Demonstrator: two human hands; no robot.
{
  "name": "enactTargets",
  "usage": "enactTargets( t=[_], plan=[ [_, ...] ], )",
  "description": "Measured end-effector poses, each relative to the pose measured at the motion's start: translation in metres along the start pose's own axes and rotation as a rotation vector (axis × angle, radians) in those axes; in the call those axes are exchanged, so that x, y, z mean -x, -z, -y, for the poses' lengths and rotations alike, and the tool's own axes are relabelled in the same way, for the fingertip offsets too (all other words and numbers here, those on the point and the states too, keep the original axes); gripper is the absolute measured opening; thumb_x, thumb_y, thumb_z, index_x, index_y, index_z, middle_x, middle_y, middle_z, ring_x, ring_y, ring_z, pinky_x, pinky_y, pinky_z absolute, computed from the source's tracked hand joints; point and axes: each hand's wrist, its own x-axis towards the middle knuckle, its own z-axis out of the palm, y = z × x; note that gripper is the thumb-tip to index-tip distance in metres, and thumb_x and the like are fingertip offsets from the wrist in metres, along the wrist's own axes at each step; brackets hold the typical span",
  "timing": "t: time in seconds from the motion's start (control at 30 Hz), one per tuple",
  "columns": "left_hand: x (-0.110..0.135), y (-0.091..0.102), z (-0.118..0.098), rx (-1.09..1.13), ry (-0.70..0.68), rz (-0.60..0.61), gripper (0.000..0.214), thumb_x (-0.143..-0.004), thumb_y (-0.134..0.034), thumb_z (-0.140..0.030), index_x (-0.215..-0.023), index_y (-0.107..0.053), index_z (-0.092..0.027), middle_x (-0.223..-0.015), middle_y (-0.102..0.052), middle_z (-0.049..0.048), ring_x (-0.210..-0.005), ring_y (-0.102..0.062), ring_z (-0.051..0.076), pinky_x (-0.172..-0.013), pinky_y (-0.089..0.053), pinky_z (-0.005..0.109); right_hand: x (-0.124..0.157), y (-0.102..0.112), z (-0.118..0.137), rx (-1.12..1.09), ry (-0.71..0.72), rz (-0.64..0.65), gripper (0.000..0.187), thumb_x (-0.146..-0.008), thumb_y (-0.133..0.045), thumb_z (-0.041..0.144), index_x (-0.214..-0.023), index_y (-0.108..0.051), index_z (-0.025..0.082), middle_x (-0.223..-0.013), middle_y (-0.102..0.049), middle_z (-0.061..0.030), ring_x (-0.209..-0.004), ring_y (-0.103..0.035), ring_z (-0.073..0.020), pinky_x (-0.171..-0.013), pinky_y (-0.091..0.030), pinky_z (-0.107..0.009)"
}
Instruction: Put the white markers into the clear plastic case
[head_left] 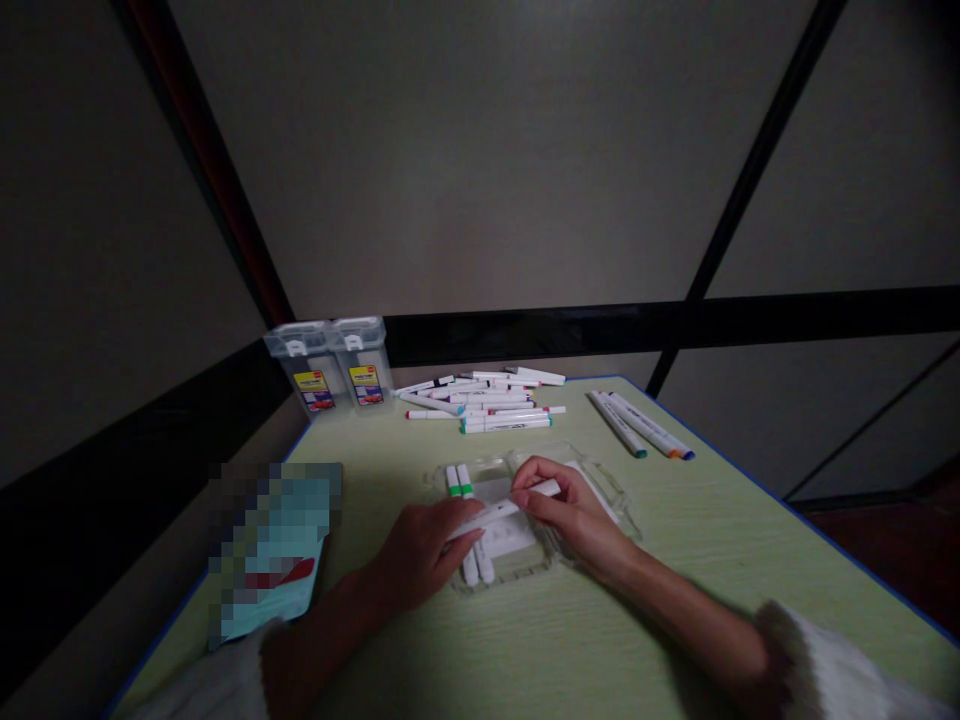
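A white marker (495,512) is held level between my two hands, above an opened clear plastic case (517,574). My left hand (429,545) is closed on the marker's left end. The fingers of my right hand (564,508) pinch its other end, near the cap. Two white markers with green bands (460,490) lie side by side in the left half of the case, partly covered by my left hand. A white paper sheet (517,540) shows inside the case beneath the held marker.
A pile of white markers (495,400) with variously coloured ends lies at the table's back. Several more markers (637,425) lie back right. Two lidded clear containers (364,365) with labels stand back left. A pixelated teal item (281,550) lies at the left edge.
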Motion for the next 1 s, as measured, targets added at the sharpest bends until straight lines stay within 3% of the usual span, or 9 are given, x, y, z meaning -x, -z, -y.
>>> enactTargets(
  t=[0.17, 0.33, 0.67, 1.0],
  plan=[
    [-0.0012, 0.0014, -0.0005, 0.009, 0.030, 0.055, 0.014, -0.083, -0.042, -0.024, -0.092, -0.050, -0.016, -0.072, -0.065, 0.0024, -0.059, -0.060, 0.012, -0.052, -0.043, 0.020, 0.0016, -0.0024, 0.0042, 0.010, -0.042, 0.094, 0.017, -0.063, -0.065, 0.028, -0.068, -0.054, 0.015, -0.060, -0.048, 0.0040, -0.049, -0.038, -0.0061, -0.045, -0.025, -0.020],
    [-0.0028, 0.0020, -0.0016, 0.033, 0.028, 0.068, 0.014, -0.084, -0.041, -0.023, -0.091, -0.051, -0.016, -0.071, -0.064, 0.0022, -0.058, -0.059, 0.011, -0.051, -0.042, 0.019, 0.0011, -0.0039, 0.0042, 0.083, -0.086, 0.067, 0.029, -0.076, -0.050, 0.040, -0.061, -0.051, 0.015, -0.038, -0.032, 0.0088, -0.038, -0.025, -0.0055, -0.042, -0.019, -0.021],
    [-0.0014, 0.0019, -0.0014, 0.015, 0.024, 0.064, 0.013, -0.083, -0.041, -0.023, -0.089, -0.051, -0.017, -0.070, -0.063, 0.0015, -0.058, -0.059, 0.011, -0.052, -0.042, 0.019, 0.0018, -0.0049, 0.0079, 0.050, -0.048, 0.070, 0.013, -0.068, -0.056, 0.025, -0.060, -0.051, 0.016, -0.042, -0.039, 0.0077, -0.038, -0.031, -0.0056, -0.042, -0.021, -0.021],
    [-0.0024, 0.0030, -0.0016, 0.050, 0.031, 0.080, 0.013, -0.082, -0.043, -0.021, -0.090, -0.052, -0.016, -0.071, -0.063, 0.0024, -0.057, -0.058, 0.010, -0.051, -0.041, 0.018, 0.0024, -0.0034, 0.0054, 0.054, -0.033, 0.089, 0.010, -0.067, -0.057, 0.023, -0.064, -0.053, 0.015, -0.050, -0.042, 0.0065, -0.040, -0.033, -0.0048, -0.041, -0.022, -0.020]
  ],
)
